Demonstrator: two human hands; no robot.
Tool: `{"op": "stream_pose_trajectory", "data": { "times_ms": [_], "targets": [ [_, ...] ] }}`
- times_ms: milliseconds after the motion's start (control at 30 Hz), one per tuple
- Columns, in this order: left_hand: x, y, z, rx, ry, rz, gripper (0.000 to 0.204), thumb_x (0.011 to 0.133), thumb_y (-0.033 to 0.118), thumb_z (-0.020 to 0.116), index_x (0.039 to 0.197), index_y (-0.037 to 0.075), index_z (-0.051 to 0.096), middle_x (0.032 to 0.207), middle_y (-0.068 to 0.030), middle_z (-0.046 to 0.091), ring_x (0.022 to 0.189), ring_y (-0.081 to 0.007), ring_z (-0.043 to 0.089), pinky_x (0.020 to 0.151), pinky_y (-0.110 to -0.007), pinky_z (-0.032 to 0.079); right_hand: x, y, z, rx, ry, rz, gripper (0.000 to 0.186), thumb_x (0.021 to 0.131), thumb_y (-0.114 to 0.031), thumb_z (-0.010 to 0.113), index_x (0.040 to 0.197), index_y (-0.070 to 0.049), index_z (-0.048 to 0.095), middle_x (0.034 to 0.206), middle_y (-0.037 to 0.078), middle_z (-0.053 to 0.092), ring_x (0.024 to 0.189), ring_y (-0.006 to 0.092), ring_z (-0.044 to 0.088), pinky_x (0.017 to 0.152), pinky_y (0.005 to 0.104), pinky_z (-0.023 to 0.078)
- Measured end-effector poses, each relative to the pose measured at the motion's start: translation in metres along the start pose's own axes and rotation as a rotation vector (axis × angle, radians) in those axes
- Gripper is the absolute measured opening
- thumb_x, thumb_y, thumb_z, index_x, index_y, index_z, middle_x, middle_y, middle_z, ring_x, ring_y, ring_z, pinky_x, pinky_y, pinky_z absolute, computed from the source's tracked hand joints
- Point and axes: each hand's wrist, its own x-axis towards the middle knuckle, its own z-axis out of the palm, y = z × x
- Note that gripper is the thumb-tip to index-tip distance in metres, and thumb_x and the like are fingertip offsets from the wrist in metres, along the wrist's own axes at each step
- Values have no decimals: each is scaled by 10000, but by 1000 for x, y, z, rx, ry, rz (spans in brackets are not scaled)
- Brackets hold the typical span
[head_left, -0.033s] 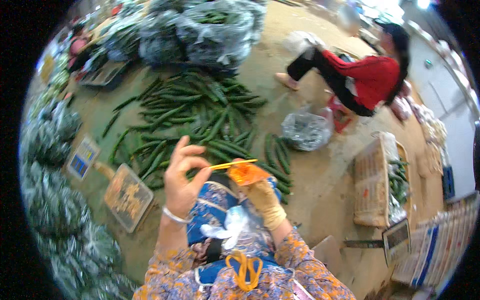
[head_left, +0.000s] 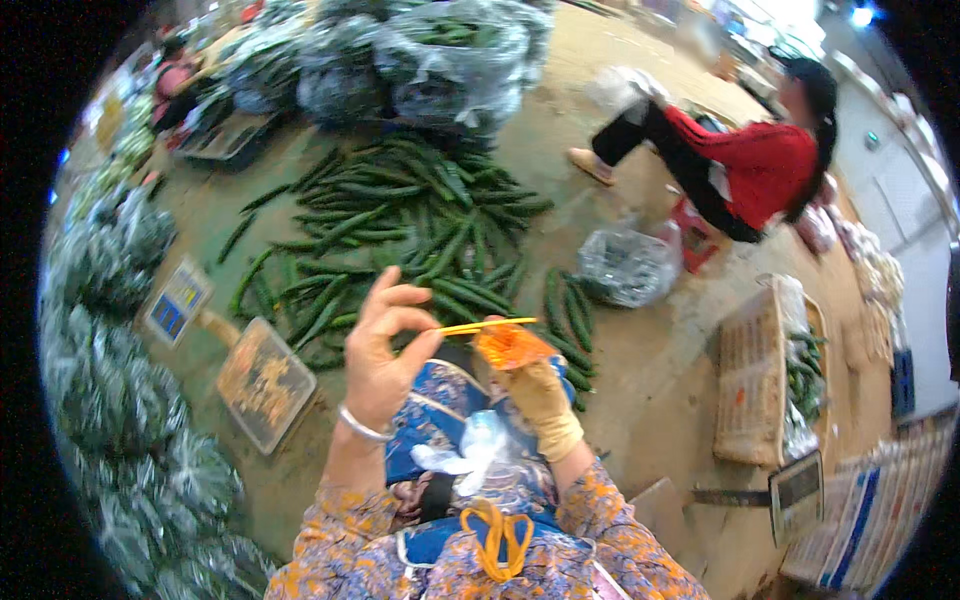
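My left hand [head_left: 385, 355] is bare, with a bracelet at the wrist. Its thumb and forefinger pinch the end of a thin, straight yellow strip [head_left: 470, 328], which looks doubled; its exact kind I cannot make out. That strip reaches across to an orange see-through plastic packet [head_left: 510, 347]. In a cream-coloured glove, my right hand [head_left: 540, 400] is closed around the packet's lower part. On my lap, below and between the hands, lies a crumpled white glove [head_left: 470, 455]. Beyond my hands a large heap of long green cucumbers [head_left: 390, 215] is spread over the floor.
Bulging clear bags [head_left: 455, 65] stand behind the heap, and more line the left. A platform scale [head_left: 265, 385] is at left. To the right are a clear plastic bag [head_left: 630, 265], a seated person in red [head_left: 750, 165], a cucumber crate [head_left: 745, 390] and another scale display [head_left: 797, 497].
The whole view has shifted slightly, so everything sits a little further right in the picture. Both hands keep the same hold on the strip and the packet.
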Motion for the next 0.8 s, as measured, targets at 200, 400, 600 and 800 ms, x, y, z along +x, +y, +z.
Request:
{"op": "stream_pose_trajectory", "data": {
  "times_ms": [200,400,600,800],
  "targets": [
    [-10,-5,-6,-439,19,-103,94,759,-12,719,804,46,660,1162,-69,586,1344,-290,344,1102,-423,224,-6,0,18,452,47,240,447,894,-289,568,1307,-120,542,1342,59,521,1237,231,477,1057,322,351],
    [-10,24,-18,-868,-146,91,96,766,57,728,743,55,636,1155,-144,567,1370,-377,291,1108,-482,263,-11,4,31,762,14,294,440,922,-319,510,1314,-118,526,1360,39,505,1275,206,431,1091,347,297],
    [-15,47,-34,-1193,-330,316,144,760,89,747,657,83,647,1145,-146,570,1392,-444,180,1127,-582,206,-8,0,22,210,4,232,422,924,-349,506,1252,-86,545,1260,64,549,1152,213,495,1009,337,351],
    [-16,73,-18,-1261,-451,442,94,763,76,732,704,28,677,1163,-142,573,1368,-515,161,1118,-601,150,-14,1,21,255,-11,262,415,924,-349,507,1246,-91,551,1243,61,562,1130,211,511,993,336,364]
  ]
}}
